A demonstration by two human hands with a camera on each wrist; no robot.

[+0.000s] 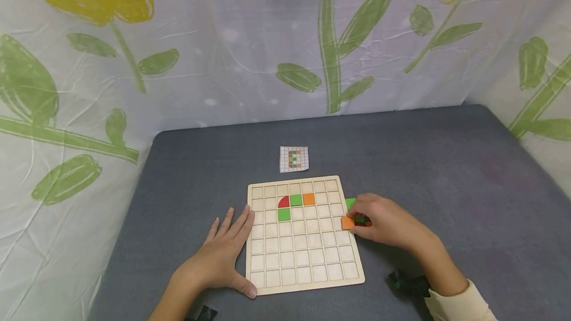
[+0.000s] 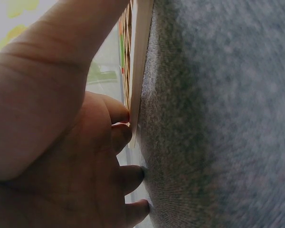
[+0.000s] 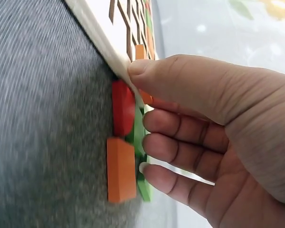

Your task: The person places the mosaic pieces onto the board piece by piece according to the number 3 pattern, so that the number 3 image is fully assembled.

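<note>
The right hand [image 1: 385,220] pinches an orange tile [image 1: 347,223] at the right edge of the board [image 1: 303,258]; the left hand [image 1: 219,257] lies spread, fingers straight, against its left edge. Carried too low, that tile might catch the board and slip. One board bears four tiles [image 1: 296,200]: one red, two green, one orange. Loose tiles [image 3: 121,171] beside its right edge: partly hidden, uncountable.

We see pale, matt, smooth-edged wood in the grid board [image 1: 303,261]. The 2 green square tiles [image 1: 296,200] on it look smooth and evenly coloured. We find grey, finely rough cloth on the tabletop [image 1: 200,162], matt paper in the pattern card [image 1: 294,159], creased, faintly shiny sheeting in the flower-printed backdrop [image 1: 223,63].
</note>
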